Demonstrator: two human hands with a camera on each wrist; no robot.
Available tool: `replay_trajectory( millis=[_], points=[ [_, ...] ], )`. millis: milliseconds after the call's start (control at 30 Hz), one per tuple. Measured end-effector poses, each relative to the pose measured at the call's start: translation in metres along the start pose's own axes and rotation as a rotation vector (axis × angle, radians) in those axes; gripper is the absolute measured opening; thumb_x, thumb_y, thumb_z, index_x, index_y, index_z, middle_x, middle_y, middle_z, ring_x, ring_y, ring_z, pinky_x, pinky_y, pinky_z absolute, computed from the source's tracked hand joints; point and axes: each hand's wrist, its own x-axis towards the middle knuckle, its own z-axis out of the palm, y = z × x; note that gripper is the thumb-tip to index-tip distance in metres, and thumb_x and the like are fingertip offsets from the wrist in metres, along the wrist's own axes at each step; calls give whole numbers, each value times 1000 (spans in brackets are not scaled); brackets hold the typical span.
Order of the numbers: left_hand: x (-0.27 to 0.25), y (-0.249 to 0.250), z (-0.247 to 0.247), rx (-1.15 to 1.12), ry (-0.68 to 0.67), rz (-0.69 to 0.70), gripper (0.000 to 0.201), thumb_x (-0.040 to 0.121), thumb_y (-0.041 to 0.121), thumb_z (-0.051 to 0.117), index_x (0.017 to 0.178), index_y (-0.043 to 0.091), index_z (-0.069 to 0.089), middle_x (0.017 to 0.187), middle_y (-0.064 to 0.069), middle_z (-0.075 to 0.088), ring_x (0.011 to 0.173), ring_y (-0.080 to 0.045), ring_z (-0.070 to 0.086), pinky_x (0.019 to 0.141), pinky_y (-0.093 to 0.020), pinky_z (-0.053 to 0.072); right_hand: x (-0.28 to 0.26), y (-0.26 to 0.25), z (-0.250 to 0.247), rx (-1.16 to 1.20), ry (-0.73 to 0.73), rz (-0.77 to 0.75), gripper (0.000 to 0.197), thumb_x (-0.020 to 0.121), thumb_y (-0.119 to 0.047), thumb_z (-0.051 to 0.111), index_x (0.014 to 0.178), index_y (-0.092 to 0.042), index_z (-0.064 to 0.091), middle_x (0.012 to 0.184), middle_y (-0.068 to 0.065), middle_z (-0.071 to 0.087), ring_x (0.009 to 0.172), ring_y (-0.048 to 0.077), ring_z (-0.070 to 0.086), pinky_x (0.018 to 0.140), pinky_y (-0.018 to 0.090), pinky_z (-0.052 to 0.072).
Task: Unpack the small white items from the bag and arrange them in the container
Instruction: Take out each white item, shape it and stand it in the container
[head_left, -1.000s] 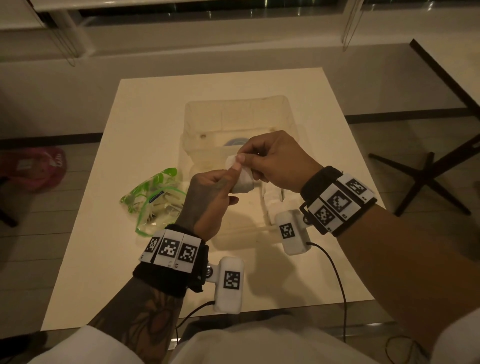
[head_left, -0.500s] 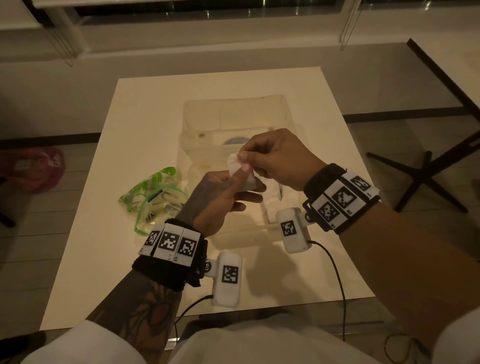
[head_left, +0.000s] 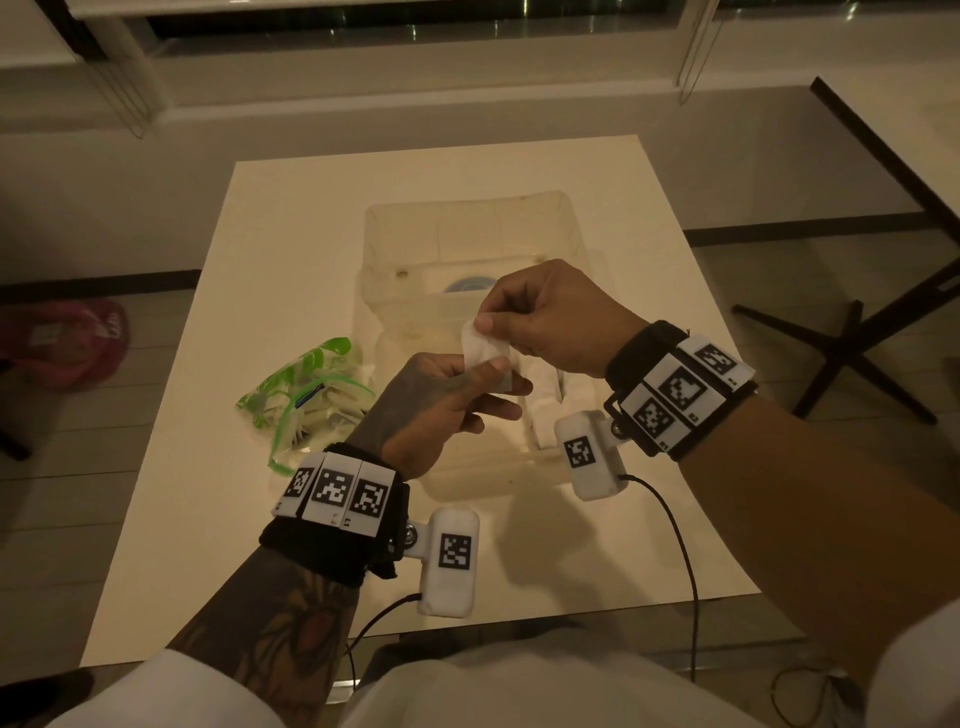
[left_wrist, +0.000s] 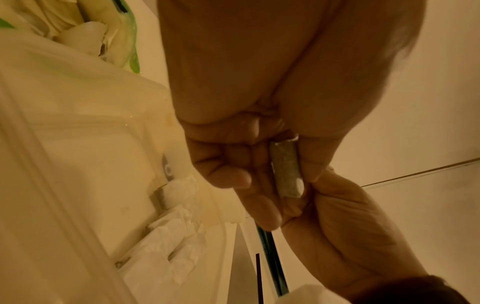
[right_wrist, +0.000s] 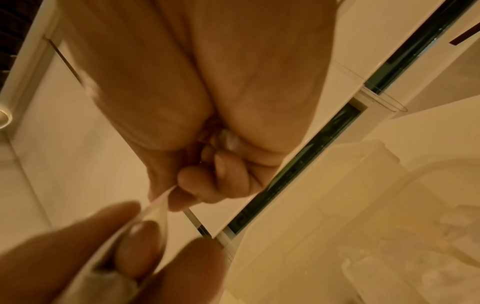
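One small white item (head_left: 480, 347) is held up between two hands over the near half of one clear container (head_left: 470, 223), which sits in the middle of one pale table (head_left: 291, 249). The left hand (head_left: 434, 405) pinches the item's lower end between thumb and forefinger, its other fingers loosely extended; the right hand (head_left: 550, 317) pinches the upper edge with thumb and forefinger, the remaining fingers curled into the palm. At least three more white wrapped pieces (left_wrist: 179, 193) lie along the container's near wall, though the dim, blurred wrist view makes an exact count uncertain. One green-printed clear bag (head_left: 306, 395) lies on the table just left of the container, with more pale pieces inside. Compared with half a second ago, the left thumb has slid a little higher along the item and the two hands sit slightly closer together; bag and container have not shifted. The container stands well in from the table's far and right edges, with bare tabletop on its far side, to its right, and in front of it near the person.
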Motion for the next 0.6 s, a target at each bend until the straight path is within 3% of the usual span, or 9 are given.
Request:
replay_trajectory(
  millis=[267,467,600],
  points=[
    [2,-7,-3,30,36,70,19,94,25,58,91,12,73,95,-5,76,74,-14,66,64,-30,43,2,1,1,-7,15,-1,10,91,-14,65,86,-8,72,57,-21,61,51,-2,53,53,11,43],
    [3,-6,-4,-24,43,74,23,97,26,53,95,12,71,96,-6,75,75,-15,66,62,-30,42,2,2,2,-10,29,1,9,91,-16,65,85,-11,71,55,-16,60,49,1,50,53,17,45],
    [5,-9,-2,-79,41,78,32,100,31,43,104,10,67,100,-9,74,75,-17,65,60,-29,40,2,0,1,-19,28,1,9,91,-15,64,86,-11,71,55,-20,60,49,-1,51,53,14,44]
  ],
)
